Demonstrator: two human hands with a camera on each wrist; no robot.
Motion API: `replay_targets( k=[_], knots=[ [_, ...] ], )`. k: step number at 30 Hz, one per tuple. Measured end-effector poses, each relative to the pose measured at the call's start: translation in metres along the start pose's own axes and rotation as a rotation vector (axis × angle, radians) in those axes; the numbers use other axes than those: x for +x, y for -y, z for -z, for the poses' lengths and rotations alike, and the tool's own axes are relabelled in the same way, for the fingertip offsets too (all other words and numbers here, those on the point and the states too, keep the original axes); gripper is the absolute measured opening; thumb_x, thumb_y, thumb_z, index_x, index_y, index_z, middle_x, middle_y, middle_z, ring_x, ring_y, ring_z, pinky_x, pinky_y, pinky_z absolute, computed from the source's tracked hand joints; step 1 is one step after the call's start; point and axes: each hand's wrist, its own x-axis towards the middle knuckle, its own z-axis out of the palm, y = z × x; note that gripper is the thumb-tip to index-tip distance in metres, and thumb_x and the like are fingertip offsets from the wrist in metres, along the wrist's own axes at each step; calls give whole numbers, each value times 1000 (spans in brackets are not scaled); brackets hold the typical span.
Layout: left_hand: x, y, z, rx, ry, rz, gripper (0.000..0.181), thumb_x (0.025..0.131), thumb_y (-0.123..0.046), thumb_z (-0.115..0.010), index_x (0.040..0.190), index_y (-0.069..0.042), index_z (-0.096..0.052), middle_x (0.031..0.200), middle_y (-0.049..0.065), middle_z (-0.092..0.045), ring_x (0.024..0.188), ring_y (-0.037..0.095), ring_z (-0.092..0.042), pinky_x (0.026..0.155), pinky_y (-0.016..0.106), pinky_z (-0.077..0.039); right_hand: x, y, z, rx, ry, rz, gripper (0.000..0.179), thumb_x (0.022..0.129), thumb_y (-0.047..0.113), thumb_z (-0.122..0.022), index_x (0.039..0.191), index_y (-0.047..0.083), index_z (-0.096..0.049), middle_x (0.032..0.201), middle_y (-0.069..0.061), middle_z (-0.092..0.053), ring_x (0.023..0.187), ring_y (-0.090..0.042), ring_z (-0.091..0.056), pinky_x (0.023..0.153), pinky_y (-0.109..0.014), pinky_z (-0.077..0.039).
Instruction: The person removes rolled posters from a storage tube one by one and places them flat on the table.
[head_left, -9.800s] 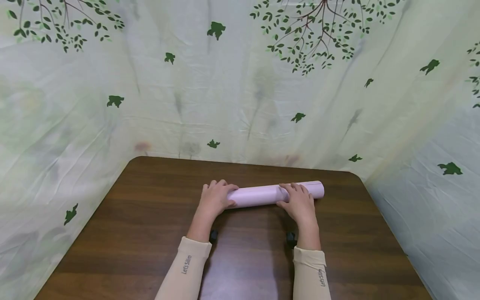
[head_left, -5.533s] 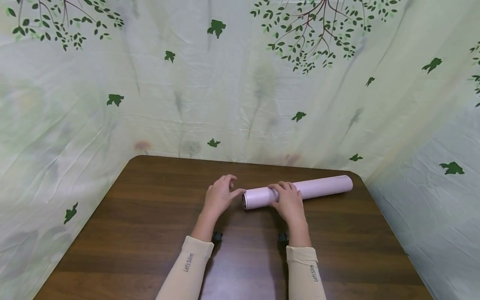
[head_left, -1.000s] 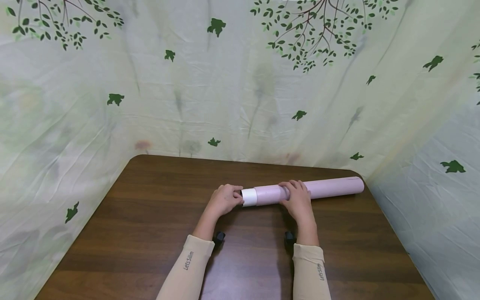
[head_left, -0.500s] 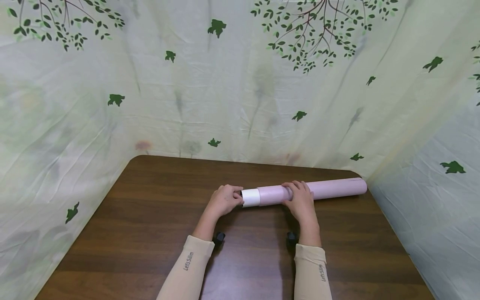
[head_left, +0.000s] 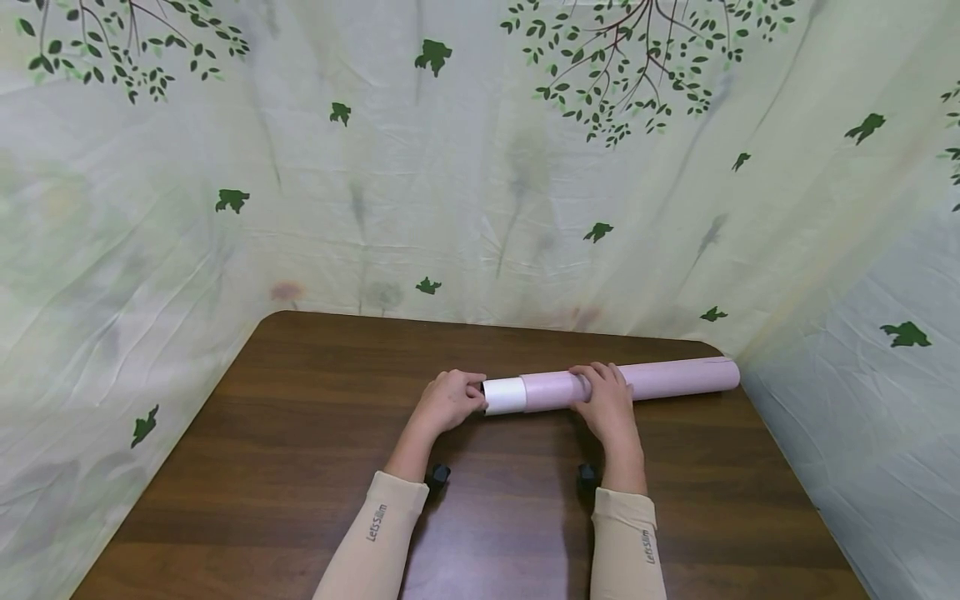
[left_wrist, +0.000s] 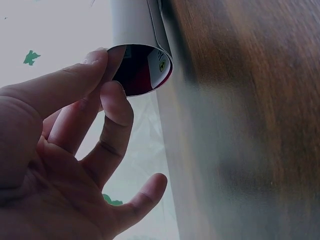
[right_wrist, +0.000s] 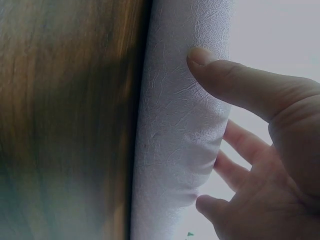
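Observation:
A pale pink tube (head_left: 678, 377) lies across the far part of the table, tilting slightly up to the right. From its left end sticks a white rolled poster (head_left: 504, 396), whose inner side shows dark and red print with a small yellow emblem in the left wrist view. My left hand (head_left: 447, 401) pinches the poster's open rim between thumb and fingertips, with the other fingers loosely bent below. The right hand (head_left: 606, 406) holds the pink tube (right_wrist: 175, 110) around its middle, thumb on the near side and fingers over the far side. The tube's right end reaches the table's edge.
The brown wooden table (head_left: 495, 517) has a rounded far right corner beside the tube's end. Behind it hangs a pale curtain (head_left: 465, 183) printed with leaves and branches. A small black device sits at each wrist.
At first both hands lay on the pink tube; later my left hand took the poster's rim. The right hand has slid the tube rightward, and more white poster shows. The left hand now stays still.

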Motion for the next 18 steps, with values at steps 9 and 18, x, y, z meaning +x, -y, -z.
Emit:
replay_targets(
  k=[9, 18],
  knots=[
    [0, 0, 0, -18, 5, -2, 50, 90, -21, -83, 138, -11, -72, 91, -7, -83, 106, 22, -77, 91, 44, -56, 0, -4, 1, 1, 7, -4, 52, 91, 13, -82, 140, 15, -64, 160, -25, -47, 158, -51, -25, 122, -81, -15],
    [0, 3, 1, -26, 18, -2, 50, 91, -21, -83, 138, -10, -72, 90, -7, -83, 100, 19, -76, 88, 41, -57, -1, -5, 6, 5, 13, -11, 52, 91, 12, -81, 140, 15, -64, 160, -26, -46, 158, -51, -24, 122, -80, -15]
  ],
)
